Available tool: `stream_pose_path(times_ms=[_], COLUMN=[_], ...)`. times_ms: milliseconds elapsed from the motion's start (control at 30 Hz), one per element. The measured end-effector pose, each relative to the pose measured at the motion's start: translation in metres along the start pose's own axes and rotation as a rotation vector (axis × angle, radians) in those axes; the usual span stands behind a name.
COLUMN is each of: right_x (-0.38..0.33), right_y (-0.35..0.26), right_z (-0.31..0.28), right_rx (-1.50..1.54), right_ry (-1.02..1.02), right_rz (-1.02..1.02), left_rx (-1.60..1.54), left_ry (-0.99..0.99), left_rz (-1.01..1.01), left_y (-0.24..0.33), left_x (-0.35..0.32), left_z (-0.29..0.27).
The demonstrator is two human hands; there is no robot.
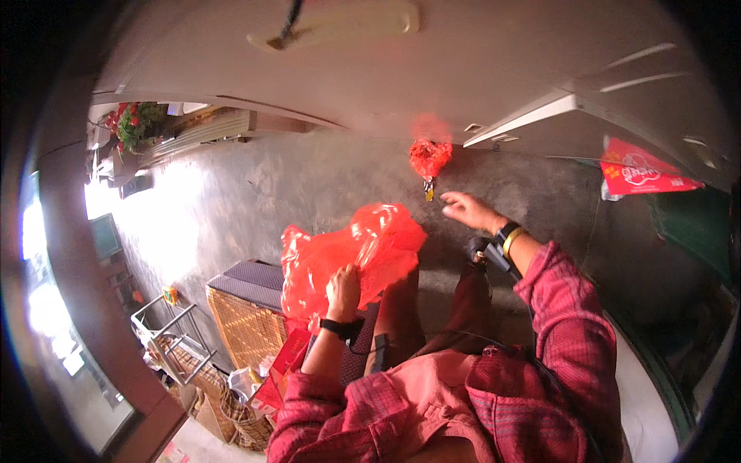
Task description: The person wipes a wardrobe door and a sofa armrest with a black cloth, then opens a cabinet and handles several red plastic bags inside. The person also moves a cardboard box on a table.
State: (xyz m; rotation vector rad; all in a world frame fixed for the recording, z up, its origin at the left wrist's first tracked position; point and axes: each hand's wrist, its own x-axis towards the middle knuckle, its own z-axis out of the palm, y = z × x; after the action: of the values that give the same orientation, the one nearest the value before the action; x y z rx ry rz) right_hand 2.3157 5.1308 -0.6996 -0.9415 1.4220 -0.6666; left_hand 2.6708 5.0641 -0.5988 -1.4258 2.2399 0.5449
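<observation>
A large, thin, translucent red plastic bag [363, 247] hangs in front of me, crumpled and shiny. My left hand [343, 293] grips its near edge, fingers closed on the film. To the right of the bag, my right hand [469, 211] is held out over the floor with fingers stretched and nothing visible in them. Just beyond its fingertips is a small crumpled red plastic bundle [430, 158]. A dark and yellow piece [429, 189] sticks out of the bundle's near end; its kind cannot be made out.
A wicker chest [245, 324] with a dark padded top [251, 279] stands at the left, beside a metal rack [181, 339]. White panels [370, 69] run along the far side. A red printed bag [644, 170] hangs at the right. A leafy plant [143, 127] is far left.
</observation>
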Motion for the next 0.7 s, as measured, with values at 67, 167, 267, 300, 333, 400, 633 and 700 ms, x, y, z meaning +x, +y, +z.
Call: stream_pose_path(times_ms=[67,167,267,300,333,400,633,700], right_x=[0.038,0.086,0.139,0.158,0.173,0.205,0.281,0.294], right_y=[0.058,0.137,0.194,0.207,0.22,0.243,0.33,0.357], right_z=[-0.01,-0.008,0.009,0.017,0.027,0.04,0.079,0.09], right_rx=[-0.038,-0.182,-0.159,-0.171,-0.185,-0.202,-0.164,-0.043], right_ry=[0.093,0.206,0.231,0.234,0.242,0.227,0.41,0.495], right_rz=[0.148,0.298,0.316,0.393,0.326,0.435,0.376,0.266], left_rx=[0.091,0.184,-0.215,-0.242,-0.255,-0.272,-0.266,-0.255], left_ry=[0.131,-0.467,-0.265,-0.22,-0.2,-0.111,-0.079,-0.117], left_rz=[0.123,0.142,0.086,0.082,0.064,0.072,0.009,-0.021], left_y=[-0.003,0.015,0.023,0.02,0.018,0.011,-0.003,-0.006], left_x=[-0.02,-0.041,-0.056,-0.056,-0.054,-0.047,-0.036,-0.037], left_z=[0.037,0.103,0.139,0.143,0.146,0.144,0.142,0.145])
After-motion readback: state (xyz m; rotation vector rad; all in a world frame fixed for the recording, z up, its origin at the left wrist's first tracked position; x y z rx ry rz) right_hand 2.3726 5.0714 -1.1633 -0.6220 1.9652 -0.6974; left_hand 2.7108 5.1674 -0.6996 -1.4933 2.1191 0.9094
